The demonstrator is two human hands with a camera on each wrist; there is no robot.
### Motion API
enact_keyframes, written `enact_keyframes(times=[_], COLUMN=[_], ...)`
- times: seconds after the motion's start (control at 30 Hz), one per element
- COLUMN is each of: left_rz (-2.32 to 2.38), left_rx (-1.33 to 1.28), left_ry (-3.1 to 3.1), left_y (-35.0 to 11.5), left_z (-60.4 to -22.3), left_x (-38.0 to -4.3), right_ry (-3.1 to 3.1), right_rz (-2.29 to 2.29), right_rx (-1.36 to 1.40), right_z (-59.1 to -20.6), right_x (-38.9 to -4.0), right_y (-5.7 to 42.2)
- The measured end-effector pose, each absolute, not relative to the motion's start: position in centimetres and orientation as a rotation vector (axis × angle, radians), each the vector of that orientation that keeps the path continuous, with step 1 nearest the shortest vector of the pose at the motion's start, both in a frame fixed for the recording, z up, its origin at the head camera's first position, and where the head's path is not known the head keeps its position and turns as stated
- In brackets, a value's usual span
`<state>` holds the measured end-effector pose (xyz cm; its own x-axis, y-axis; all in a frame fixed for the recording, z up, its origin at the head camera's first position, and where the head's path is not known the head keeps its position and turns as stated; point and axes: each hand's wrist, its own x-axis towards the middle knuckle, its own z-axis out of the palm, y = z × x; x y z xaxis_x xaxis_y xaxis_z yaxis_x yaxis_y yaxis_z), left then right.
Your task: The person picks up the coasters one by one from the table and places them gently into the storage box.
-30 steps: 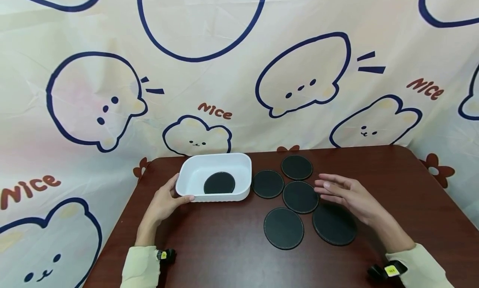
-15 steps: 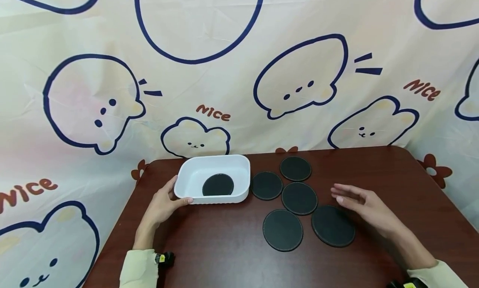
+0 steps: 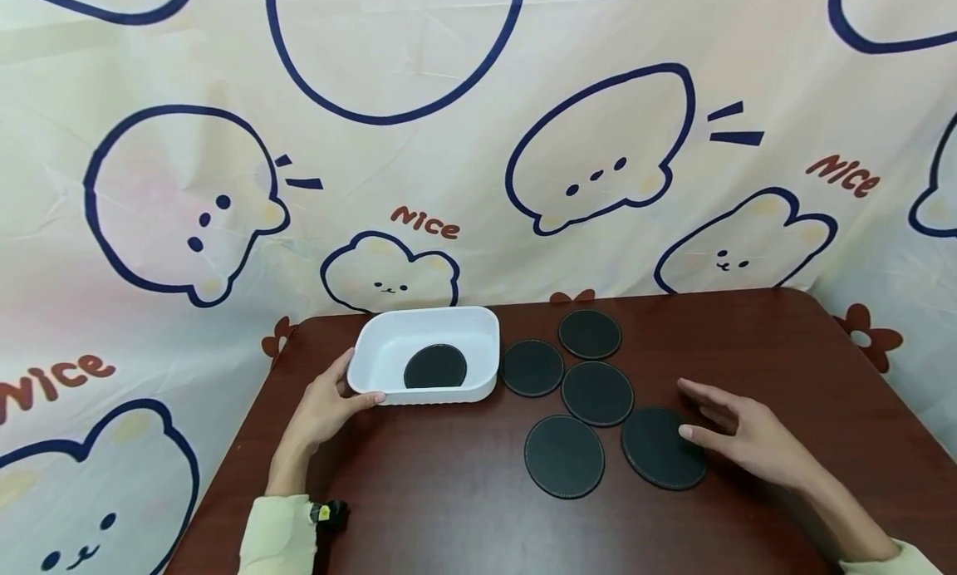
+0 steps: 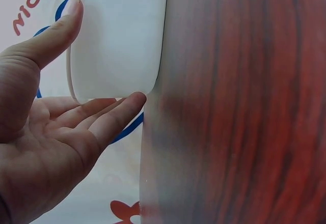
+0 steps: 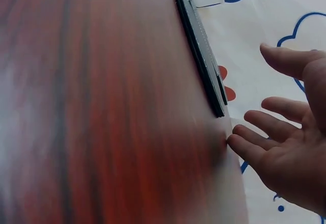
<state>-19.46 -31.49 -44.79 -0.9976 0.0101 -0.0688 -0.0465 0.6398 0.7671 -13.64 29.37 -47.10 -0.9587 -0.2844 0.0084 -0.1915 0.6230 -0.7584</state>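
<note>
My left hand grips the left end of a white plastic tub, thumb along its front side and fingers at its end wall. Inside the tub lies a black round coaster. Several more black coasters with stitched edges lie on the table to its right. My right hand hovers with relaxed, spread fingers beside the large right-hand coaster, its thumb tip over that coaster's edge in the head view. In the right wrist view, the fingers hold nothing and stand apart from the dark coaster edges.
The coasters nearest the tub are the left one, the back one and the middle one. Another coaster lies in front. A printed cloth hangs behind the brown table.
My right hand has moved right and toward me, from above the middle and large coasters to the large coaster's right side. The left hand and the tub have stayed in place.
</note>
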Motion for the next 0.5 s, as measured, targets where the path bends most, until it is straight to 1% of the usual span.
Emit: enact_keyframes(times=[0.13,0.27,0.5], left_rz=[1.306,1.302,1.298], left_rx=[-0.025,-0.029,-0.028], left_ry=[2.787,2.785,2.777], left_y=[-31.6,-31.6,-31.4], left_z=[-44.8,-44.8,-44.8], left_x=[-19.5,-19.5,-19.5], right_ry=[2.777,2.768,2.826], right_rz=[-1.118,-1.075,-0.873], right_rx=[-0.465,-0.511,-0.538], right_z=[-47.1,-47.0,-47.2], right_x=[-13.6,-13.4,-13.0], right_y=[29.2,28.7,27.8])
